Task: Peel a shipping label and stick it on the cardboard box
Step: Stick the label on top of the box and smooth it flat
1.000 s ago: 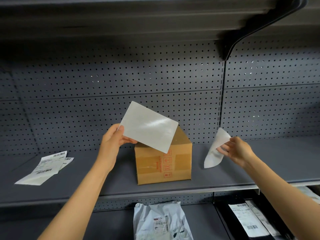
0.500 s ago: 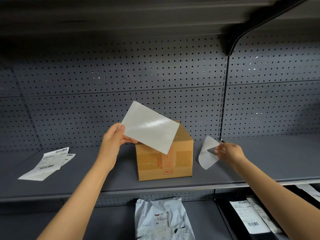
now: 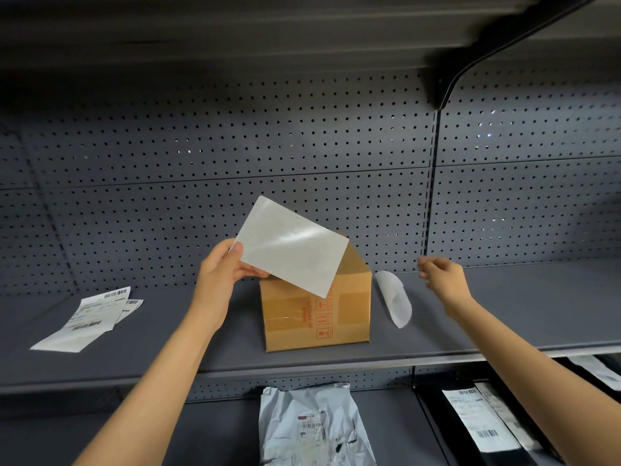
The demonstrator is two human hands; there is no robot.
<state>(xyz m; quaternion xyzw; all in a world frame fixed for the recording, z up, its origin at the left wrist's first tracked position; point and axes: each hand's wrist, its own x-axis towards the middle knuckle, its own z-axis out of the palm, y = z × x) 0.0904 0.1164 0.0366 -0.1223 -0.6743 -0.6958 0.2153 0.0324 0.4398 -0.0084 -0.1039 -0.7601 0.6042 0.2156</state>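
Observation:
A brown cardboard box (image 3: 339,317) with red markings stands on the grey shelf (image 3: 504,314), near its front edge. My left hand (image 3: 221,270) pinches the left corner of a white shipping label (image 3: 292,245), held tilted above the box's top left; its glossy blank side faces me. My right hand (image 3: 440,274) hovers right of the box with loosely curled fingers and holds nothing. A curled white backing sheet (image 3: 395,297) lies on the shelf between the box and my right hand.
Several printed labels (image 3: 87,317) lie on the shelf at left. A pegboard wall backs the shelf and a black bracket (image 3: 470,62) hangs above right. Below, a grey mailer bag (image 3: 312,428) and dark parcels with labels (image 3: 477,418) sit on a lower shelf.
My right hand lowered the backing sheet beside the box and let go of it; the sheet now rests on the shelf. My left hand keeps the label almost still.

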